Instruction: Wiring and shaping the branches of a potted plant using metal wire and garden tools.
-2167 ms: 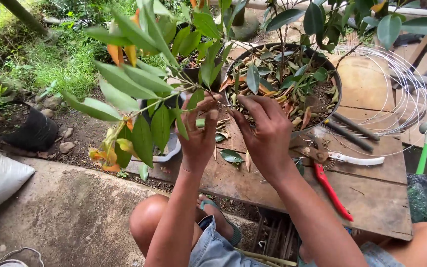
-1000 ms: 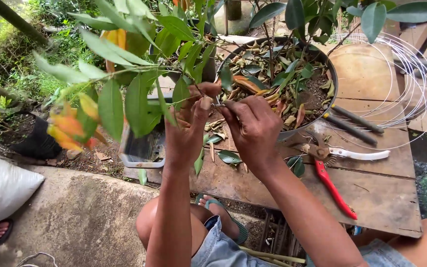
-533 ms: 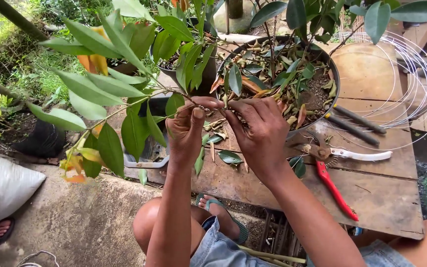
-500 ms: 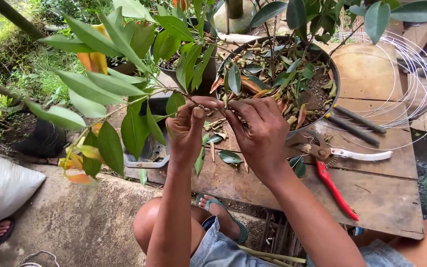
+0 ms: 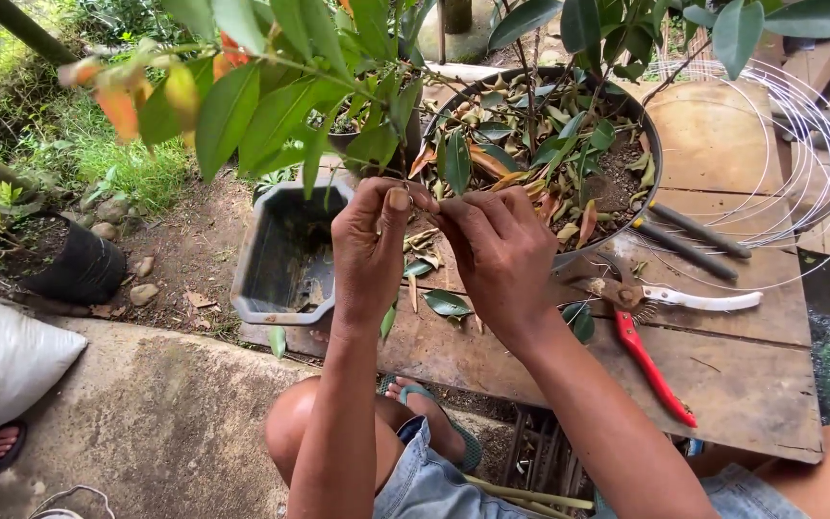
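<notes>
The leafy branch (image 5: pixel 280 106) juts out left of a round pot (image 5: pixel 650 144) on the wooden table (image 5: pixel 751 384). The left hand (image 5: pixel 372 250) and right hand (image 5: pixel 501 255) touch, fingers pinched shut on its thin stem. Pruning shears (image 5: pixel 650 332) lie just right; a grey tray (image 5: pixel 290 255) sits left.

Green leaves (image 5: pixel 242 115) above the left hand (image 5: pixel 369 245), some orange-yellow. Grey rectangular pot (image 5: pixel 285 255) just left of it. Right of the right hand (image 5: pixel 501 255): pruning shears (image 5: pixel 655 332) with 1 red and 1 white handle, silvery wire coil (image 5: pixel 799 163).
</notes>
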